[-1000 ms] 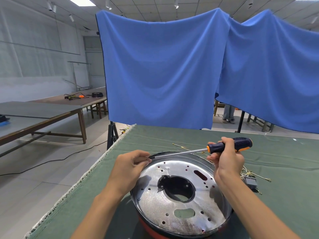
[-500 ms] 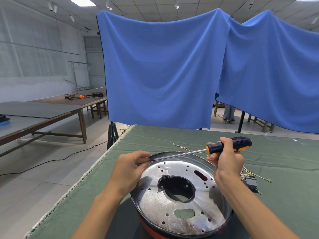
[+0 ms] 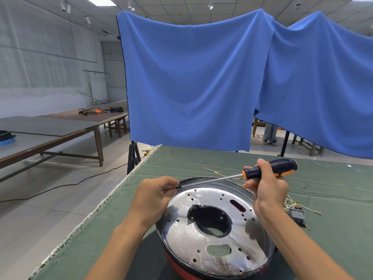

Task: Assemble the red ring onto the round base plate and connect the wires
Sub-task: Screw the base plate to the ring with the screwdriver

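Almost nothing has shifted: your right hand still grips the screwdriver handle, your left hand pinches its tip, the shaft lying crosswise above the base plate's far rim, the red ring under it, the wires just right.

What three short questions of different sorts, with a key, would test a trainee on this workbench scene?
1. True or false: the right hand grips the screwdriver by its handle.
2. Which fingers meet the screwdriver's tip?
3. The wires lie: A) inside the round base plate, B) on the green table cover to its right.

Key: 1 true. 2 the left hand. 3 B.
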The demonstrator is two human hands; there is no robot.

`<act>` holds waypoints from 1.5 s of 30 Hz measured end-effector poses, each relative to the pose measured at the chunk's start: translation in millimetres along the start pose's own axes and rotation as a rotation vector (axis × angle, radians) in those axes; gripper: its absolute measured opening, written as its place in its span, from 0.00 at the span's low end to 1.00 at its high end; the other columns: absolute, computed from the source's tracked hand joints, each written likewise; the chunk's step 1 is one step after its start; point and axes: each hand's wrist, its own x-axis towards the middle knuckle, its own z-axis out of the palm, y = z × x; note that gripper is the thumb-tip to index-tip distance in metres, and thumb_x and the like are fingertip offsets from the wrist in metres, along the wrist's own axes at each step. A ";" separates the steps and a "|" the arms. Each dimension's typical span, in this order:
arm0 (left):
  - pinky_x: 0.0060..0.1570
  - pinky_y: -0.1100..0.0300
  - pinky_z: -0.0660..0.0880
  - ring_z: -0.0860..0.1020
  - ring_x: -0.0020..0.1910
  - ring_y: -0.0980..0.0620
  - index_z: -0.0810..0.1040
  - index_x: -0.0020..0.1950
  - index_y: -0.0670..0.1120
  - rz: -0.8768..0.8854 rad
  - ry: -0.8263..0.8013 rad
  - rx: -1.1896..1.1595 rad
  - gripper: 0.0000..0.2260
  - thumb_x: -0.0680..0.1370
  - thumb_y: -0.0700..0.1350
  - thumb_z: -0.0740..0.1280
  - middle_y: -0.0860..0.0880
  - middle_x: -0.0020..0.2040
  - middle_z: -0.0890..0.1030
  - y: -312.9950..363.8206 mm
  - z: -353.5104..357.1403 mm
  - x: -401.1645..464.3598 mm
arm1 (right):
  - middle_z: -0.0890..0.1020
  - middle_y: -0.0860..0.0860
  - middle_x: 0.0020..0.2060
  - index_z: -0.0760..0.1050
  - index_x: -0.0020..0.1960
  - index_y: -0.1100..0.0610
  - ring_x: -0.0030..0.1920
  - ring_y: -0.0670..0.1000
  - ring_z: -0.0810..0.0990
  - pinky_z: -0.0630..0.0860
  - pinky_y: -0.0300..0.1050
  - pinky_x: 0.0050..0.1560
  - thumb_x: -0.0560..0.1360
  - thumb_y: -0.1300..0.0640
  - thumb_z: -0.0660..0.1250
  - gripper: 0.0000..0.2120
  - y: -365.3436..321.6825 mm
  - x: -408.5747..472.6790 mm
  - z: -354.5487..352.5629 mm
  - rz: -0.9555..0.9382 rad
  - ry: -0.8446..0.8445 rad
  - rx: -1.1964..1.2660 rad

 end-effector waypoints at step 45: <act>0.18 0.67 0.65 0.70 0.18 0.54 0.72 0.35 0.43 -0.742 -0.431 -0.119 0.10 0.77 0.39 0.62 0.47 0.26 0.71 4.1 -14.7 -11.7 | 0.84 0.54 0.33 0.72 0.40 0.59 0.22 0.52 0.79 0.78 0.41 0.26 0.75 0.59 0.67 0.06 -28.5 -21.1 14.3 0.054 -0.267 0.053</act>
